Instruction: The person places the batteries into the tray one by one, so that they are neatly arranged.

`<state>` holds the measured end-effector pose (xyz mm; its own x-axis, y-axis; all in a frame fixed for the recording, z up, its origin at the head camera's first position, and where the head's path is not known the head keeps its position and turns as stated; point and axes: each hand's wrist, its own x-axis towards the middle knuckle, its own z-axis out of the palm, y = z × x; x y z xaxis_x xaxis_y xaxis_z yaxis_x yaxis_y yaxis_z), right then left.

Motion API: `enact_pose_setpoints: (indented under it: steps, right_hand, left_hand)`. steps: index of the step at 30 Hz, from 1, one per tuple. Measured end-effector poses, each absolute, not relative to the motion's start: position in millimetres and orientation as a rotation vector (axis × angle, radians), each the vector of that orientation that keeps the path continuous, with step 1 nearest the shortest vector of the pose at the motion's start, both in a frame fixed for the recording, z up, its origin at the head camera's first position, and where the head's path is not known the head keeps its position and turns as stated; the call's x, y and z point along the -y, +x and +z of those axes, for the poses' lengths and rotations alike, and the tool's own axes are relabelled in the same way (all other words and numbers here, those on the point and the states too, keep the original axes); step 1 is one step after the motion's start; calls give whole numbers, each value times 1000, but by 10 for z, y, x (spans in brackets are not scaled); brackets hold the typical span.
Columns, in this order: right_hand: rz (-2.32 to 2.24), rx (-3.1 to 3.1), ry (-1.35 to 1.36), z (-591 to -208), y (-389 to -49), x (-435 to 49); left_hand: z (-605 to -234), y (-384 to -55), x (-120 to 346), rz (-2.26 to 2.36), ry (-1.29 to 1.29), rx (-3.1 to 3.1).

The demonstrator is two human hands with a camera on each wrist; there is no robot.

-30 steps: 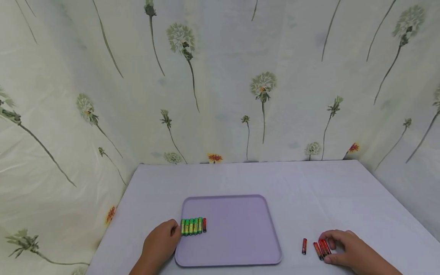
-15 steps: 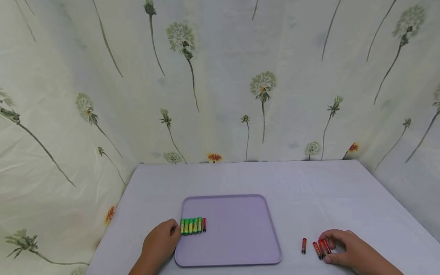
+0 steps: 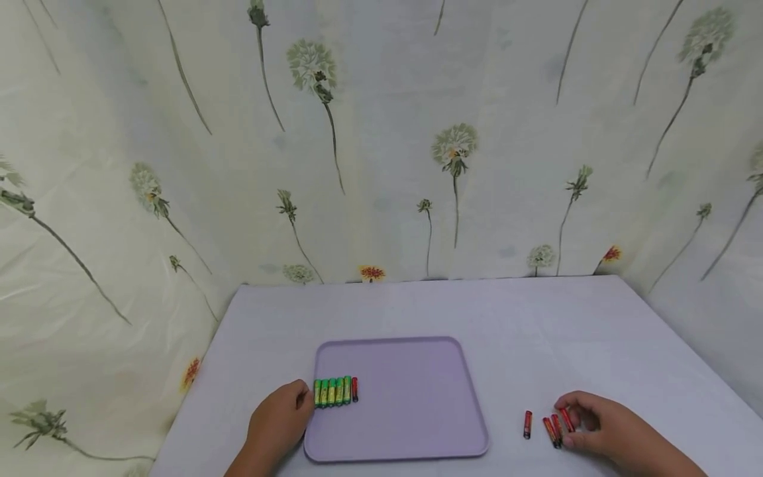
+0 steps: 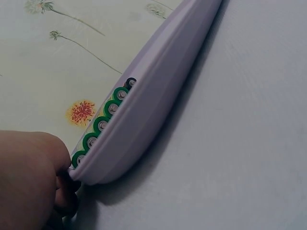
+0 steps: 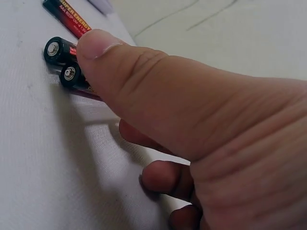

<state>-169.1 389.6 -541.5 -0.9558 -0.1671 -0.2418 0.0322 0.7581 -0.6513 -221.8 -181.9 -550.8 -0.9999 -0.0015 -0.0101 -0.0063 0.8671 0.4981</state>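
Taking the middle of the tray as the clock's centre, with twelve on the far side, the right hand (image 3: 601,427) is just past three o'clock, thumb and forefinger bent to pinch a red battery (image 3: 567,420) whose far end leans towards eleven (I can't tell whether it is clear of the table). Just on its nine o'clock side lie two red batteries (image 3: 550,430), close together, and a lone red battery (image 3: 527,424) rests a little further that way, apart from them. The right wrist view shows "SUPER ENERGY" and "AAA" on one battery.

The left hand (image 3: 279,419) is at nine o'clock, its fingers curled at the rim and gripping the edge of the lilac tray (image 3: 411,411). Inside, by the nine o'clock rim, five green-and-yellow batteries (image 3: 332,392) lie side by side, with a single red battery (image 3: 354,389) at the row's three o'clock end.

Beyond the tray, the pale covered table (image 3: 536,324) runs out to twelve. At its far edge hangs a light curtain (image 3: 381,93) printed with dandelion heads (image 3: 455,144) and small orange flowers (image 3: 372,272).
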Motion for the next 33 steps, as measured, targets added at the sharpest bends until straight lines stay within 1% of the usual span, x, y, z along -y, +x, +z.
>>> enact_pose_setpoints:
  steps: [7, 15, 23, 31, 33]
  right_hand:
    - [-1022, -2702, -205, -5356, -1712, -3821]
    - [-860, -2817, -156, -5230, -1806, -3557]
    - [-948, -2756, -303, -5188, -1924, -3390]
    - [-964, -2743, -304, -5186, -2043, -3139]
    - [-938, -2771, -339, -5189, -2076, -3069]
  left_hand:
    - [-5500, -2231, 1817, 809, 1, -3031]
    - [-5527, -2231, 1825, 816, 23, -3028]
    - [-5539, -2232, 1837, 814, 18, -3027]
    - [-5543, -2235, 1822, 819, 26, -3037]
    - [-5542, -2237, 1825, 811, 21, -3045]
